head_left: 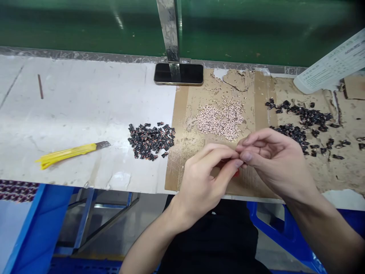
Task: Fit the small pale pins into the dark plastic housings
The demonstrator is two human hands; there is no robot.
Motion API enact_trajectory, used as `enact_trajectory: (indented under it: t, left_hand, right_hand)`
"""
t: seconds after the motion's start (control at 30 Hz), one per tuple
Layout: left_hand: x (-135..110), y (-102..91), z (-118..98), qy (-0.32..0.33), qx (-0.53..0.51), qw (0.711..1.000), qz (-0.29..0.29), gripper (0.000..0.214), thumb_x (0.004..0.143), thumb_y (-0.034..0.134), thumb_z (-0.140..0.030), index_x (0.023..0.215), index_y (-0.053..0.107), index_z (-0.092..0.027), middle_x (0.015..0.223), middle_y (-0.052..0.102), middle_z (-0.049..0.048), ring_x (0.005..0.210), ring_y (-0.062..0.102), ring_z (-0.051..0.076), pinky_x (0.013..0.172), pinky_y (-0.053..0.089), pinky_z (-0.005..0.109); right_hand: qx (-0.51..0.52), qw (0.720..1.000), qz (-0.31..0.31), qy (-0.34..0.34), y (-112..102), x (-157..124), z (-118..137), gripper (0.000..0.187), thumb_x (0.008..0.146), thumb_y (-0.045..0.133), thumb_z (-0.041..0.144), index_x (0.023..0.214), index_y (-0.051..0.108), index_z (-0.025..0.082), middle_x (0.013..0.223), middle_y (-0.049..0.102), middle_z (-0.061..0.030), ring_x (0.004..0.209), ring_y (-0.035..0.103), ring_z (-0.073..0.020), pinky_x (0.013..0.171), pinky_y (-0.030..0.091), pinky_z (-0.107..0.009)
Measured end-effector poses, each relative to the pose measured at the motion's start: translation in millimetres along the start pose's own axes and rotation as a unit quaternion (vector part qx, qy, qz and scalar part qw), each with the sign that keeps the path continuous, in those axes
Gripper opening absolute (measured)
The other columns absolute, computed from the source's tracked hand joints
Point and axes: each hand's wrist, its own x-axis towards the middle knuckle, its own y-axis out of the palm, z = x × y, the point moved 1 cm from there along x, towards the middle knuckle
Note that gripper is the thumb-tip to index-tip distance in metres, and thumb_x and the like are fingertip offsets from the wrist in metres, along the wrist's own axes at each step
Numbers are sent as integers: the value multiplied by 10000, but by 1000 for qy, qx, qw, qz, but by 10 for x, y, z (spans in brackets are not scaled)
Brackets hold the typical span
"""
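Observation:
My left hand (209,173) and my right hand (275,160) meet fingertip to fingertip above the cardboard's near part. Both are closed in a pinch, and whatever lies between the fingertips is too small and hidden to name. A bit of something red (236,173) shows below the fingers. Just beyond the hands spreads a pile of tiny pinkish pieces (221,120). To the left lies a heap of small black parts (150,140) with copper-coloured bits. More black parts (312,116) are scattered on the right, partly behind my right hand.
A phone (179,74) lies at the back, beneath a metal post (170,30). A yellow bundle with a dark blade-like end (71,154) rests on the left. At the right back is a translucent printed container (332,62). Blue trays (42,224) stand below the table's left edge.

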Motion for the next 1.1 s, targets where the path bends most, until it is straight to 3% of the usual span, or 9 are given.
enact_trajectory:
  t: [0.1,0.27,0.4,0.53,0.63,0.73,0.83,0.9,1.1]
  left_hand:
    - [-14,27,11,-55,-76,995,-20,77,995,667,-138,972,735,-165,1012,733,44,819,740,112,788,653,230]
    - [-15,6,-5,-182,-212,960,-3,98,968,726,-190,878,742,-152,871,711,4,713,698,68,719,595,159]
    - [-8,-45,-38,-231,-250,940,15,126,912,808,-230,833,759,-145,845,707,-8,686,674,45,691,560,124]
    - [-11,-71,-52,-254,-273,928,25,122,880,840,-221,814,768,-148,825,711,-16,667,676,34,672,549,98]
    - [-21,-71,-52,-259,-259,930,30,94,846,856,-151,797,777,-148,839,715,-15,660,682,34,659,547,95]
    - [-46,-66,-43,-256,-242,935,38,87,832,855,-115,788,790,-153,844,726,-13,657,697,46,663,569,111]
    - [-86,-97,-17,-249,-228,941,21,32,878,820,-150,859,815,-176,830,763,-13,671,727,58,668,589,111]
    - [-121,-151,9,-247,-210,946,-14,55,901,804,-165,934,829,-201,826,788,-21,700,751,59,680,594,94]
    - [-231,-323,55,-207,-113,966,-105,153,922,782,-142,976,850,-268,938,812,-41,773,776,56,753,618,101]
  right_hand:
    - [-37,999,-9,-29,41,-102,-14,132,892,813,179,957,821,293,941,822,8,740,792,-120,691,691,-198]
    - [-160,975,-9,-151,103,-197,35,244,860,802,67,982,827,276,1000,810,-3,951,779,-136,789,670,-193]
    - [-229,940,9,-252,100,-221,56,303,834,777,-11,1020,801,227,982,789,-13,921,751,-126,807,637,-214]
    - [-281,911,30,-299,73,-221,35,323,821,773,-26,1059,762,191,1017,769,-36,920,737,-137,817,617,-250]
    - [-295,905,46,-302,70,-215,6,284,853,749,-9,1053,731,191,996,747,-37,916,725,-143,809,605,-267]
    - [-274,918,55,-282,59,-256,-29,272,882,716,-3,1059,700,203,976,724,-30,918,712,-148,793,594,-278]
    - [-244,941,26,-233,-3,-374,-81,280,902,678,-15,1066,688,211,984,708,-30,933,698,-151,786,580,-285]
    - [-267,942,-3,-201,-61,-475,-128,269,909,674,-10,1060,692,212,997,702,-35,963,693,-159,829,571,-300]
    - [-437,879,-18,-190,-95,-647,-256,211,901,728,40,1032,704,203,1168,717,-86,1121,686,-213,991,540,-375]
